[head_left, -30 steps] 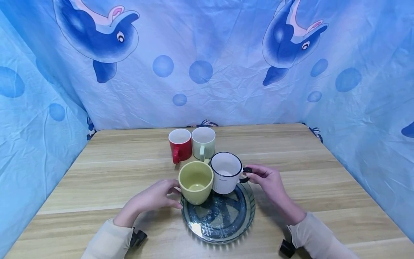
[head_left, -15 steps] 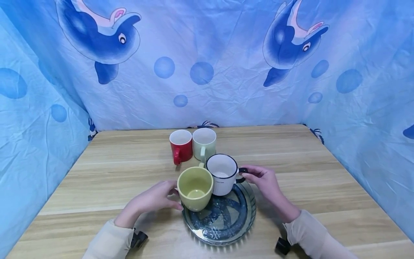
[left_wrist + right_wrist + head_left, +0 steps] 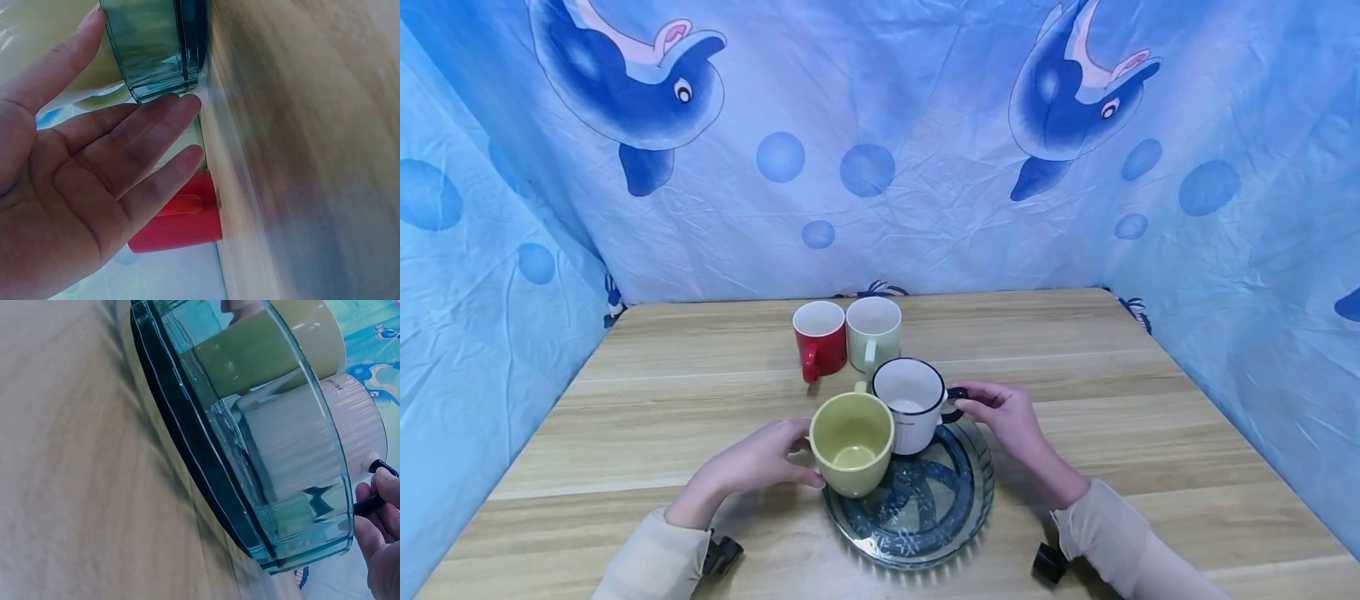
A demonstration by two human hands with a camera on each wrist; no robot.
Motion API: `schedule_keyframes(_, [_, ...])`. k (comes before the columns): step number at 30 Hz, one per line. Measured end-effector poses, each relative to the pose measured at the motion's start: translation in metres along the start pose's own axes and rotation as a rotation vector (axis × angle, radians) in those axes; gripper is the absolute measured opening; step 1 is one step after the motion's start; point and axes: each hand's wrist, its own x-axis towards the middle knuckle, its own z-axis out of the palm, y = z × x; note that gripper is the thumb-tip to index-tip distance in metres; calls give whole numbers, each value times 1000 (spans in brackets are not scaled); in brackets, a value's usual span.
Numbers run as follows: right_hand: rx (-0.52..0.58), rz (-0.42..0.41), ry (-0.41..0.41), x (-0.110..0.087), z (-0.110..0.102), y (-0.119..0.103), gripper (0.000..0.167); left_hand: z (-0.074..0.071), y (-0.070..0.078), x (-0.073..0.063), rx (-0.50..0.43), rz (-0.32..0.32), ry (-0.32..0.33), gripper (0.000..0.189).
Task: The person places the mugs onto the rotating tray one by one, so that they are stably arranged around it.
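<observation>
Inside a clear glass dish (image 3: 943, 508) with a blue-patterned bottom stand two mugs side by side. The yellow-green mug (image 3: 852, 478) is at the left of the dish, its handle facing the back. Beside it is a white mug (image 3: 913, 432) with a dark rim and black handle. My right hand (image 3: 1009, 418) pinches that handle between thumb and fingers, also seen with the handle (image 3: 369, 505) in the right wrist view. My left hand (image 3: 763, 458) rests at the yellow-green mug's left side, fingers extended; in the left wrist view its thumb (image 3: 69, 59) lies by the dish wall.
Behind the dish, a red mug (image 3: 820, 350) and a pale green ribbed mug (image 3: 880, 340) stand close together on the wooden table (image 3: 655, 417). A blue cloth (image 3: 940, 225) printed with dolphins hangs behind and along both sides.
My right hand and the white mug have shifted left. The yellow-green mug has moved slightly toward the front of the dish, its handle turning left. My left hand has barely moved.
</observation>
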Motion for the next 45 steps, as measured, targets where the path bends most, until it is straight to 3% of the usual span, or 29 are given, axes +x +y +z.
schedule_keyframes(14, [35,4,-67,9,-5,6,36,0,2,1,-2,24,-7,55])
schedule_keyframes(22, [-33,-51,-86,12,-5,5,35,1,-2,0,9,8,0,57])
schedule_keyframes(45, [-160,-46,-142,23,-1,-1,36,-1,-4,0,23,41,-31,49])
